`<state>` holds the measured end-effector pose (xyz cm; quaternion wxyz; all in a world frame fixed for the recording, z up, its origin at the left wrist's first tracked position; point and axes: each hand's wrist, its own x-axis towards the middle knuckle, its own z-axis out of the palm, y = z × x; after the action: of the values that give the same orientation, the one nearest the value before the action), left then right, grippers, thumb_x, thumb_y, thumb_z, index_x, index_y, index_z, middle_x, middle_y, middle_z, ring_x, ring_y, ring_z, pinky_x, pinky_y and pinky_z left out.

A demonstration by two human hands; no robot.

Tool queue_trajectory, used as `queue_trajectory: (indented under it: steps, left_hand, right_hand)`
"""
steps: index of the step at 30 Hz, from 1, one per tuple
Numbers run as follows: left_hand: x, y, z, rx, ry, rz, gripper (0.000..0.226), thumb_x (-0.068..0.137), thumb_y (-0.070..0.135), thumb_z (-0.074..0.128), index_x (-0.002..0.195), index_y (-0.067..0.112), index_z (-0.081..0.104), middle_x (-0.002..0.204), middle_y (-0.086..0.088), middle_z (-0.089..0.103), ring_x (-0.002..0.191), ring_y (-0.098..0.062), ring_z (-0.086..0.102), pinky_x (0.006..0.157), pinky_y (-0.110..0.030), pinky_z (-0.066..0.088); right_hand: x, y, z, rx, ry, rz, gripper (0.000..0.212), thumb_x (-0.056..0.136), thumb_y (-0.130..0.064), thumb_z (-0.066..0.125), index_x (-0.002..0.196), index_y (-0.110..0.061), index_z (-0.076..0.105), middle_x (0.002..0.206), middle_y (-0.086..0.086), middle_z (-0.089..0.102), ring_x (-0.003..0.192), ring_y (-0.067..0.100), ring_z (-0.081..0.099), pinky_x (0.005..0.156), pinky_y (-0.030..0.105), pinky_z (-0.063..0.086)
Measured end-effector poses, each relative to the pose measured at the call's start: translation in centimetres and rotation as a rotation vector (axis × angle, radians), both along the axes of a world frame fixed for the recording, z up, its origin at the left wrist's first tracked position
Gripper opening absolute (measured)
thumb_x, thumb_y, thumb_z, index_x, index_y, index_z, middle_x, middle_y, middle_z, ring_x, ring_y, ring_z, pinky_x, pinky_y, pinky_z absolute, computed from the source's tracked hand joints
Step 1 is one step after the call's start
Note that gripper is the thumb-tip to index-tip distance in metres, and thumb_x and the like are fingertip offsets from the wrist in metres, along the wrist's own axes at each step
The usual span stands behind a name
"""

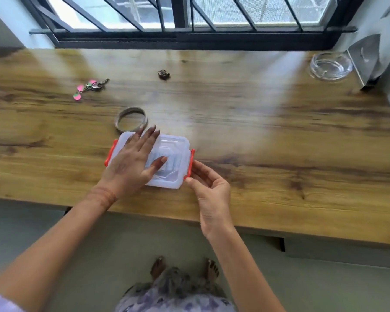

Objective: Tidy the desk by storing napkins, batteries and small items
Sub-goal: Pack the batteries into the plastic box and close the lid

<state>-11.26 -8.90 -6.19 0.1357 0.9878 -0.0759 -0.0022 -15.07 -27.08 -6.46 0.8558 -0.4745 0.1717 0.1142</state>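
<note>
Near the front edge of the wooden desk (279, 136) we saw a small translucent plastic storage box (173, 163) with its lid on and an orange latch on each short side. The left hand (131, 163) lay flat on the lid with fingers spread, pressing down on the left half of the box and gripping nothing. The right hand (208, 188) was at the box's right end, thumb and fingertips closed on the orange right latch (189, 164); whether that latch was snapped down we could not tell. The left latch (110, 154) showed just beside the left hand. What lay inside the box we could not make out through the cloudy plastic. Just behind the box, almost touching its far edge, a bangle (132, 119) lay flat. Farther back and to the left lay a keychain with pink charms (89, 88), and well apart, towards the window (189, 16), a small dark trinket (163, 73), too blurred to name. A clear glass ashtray (330, 66) sat at the far right corner.
</note>
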Motion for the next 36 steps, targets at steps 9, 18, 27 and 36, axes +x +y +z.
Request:
queue_trajectory:
  steps: [9,18,27,36]
  left_hand:
    - [0.0,-0.1,-0.1,0.012,-0.006,-0.004,0.083,0.08,0.066,0.016,0.147,0.019,0.006,0.151,0.011,-0.001,0.143,-0.008,-0.008,0.116,-0.028,-0.001]
    - [0.1,-0.2,-0.4,0.031,-0.004,-0.013,0.08,0.079,0.066,0.012,0.144,0.021,-0.002,0.15,0.011,-0.005,0.143,-0.011,-0.01,0.117,-0.029,-0.003]
    - [-0.6,-0.2,0.6,0.019,-0.123,0.075,0.091,0.079,0.074,0.011,0.147,0.013,0.015,0.152,0.004,0.003,0.141,-0.013,-0.007,0.115,-0.031,-0.006]
    - [-2.8,4.1,0.9,-0.899,0.076,0.594,0.04,0.093,0.029,0.051,0.129,0.013,0.05,0.122,-0.001,0.061,0.117,-0.016,0.055,0.097,-0.029,0.044]
  right_hand:
    - [-2.0,2.3,-0.1,-0.307,-0.184,0.026,0.051,0.087,0.0,0.054,0.133,-0.02,0.046,0.136,-0.015,0.049,0.127,-0.002,0.042,0.108,0.032,0.037]
    - [-2.5,3.6,0.3,-0.562,-0.257,0.059,0.053,0.089,-0.002,0.047,0.139,-0.018,0.038,0.143,-0.017,0.034,0.132,-0.009,0.027,0.112,0.021,0.025]
    - [-2.0,2.7,1.1,-0.589,-0.251,0.092,0.047,0.093,-0.017,0.05,0.138,-0.021,0.039,0.142,-0.014,0.039,0.131,-0.006,0.032,0.112,0.021,0.028]
    - [-1.7,4.4,1.6,-0.733,-0.208,0.051,0.057,0.091,-0.022,0.056,0.142,-0.022,0.03,0.138,-0.017,0.04,0.13,0.0,0.037,0.109,0.031,0.035]
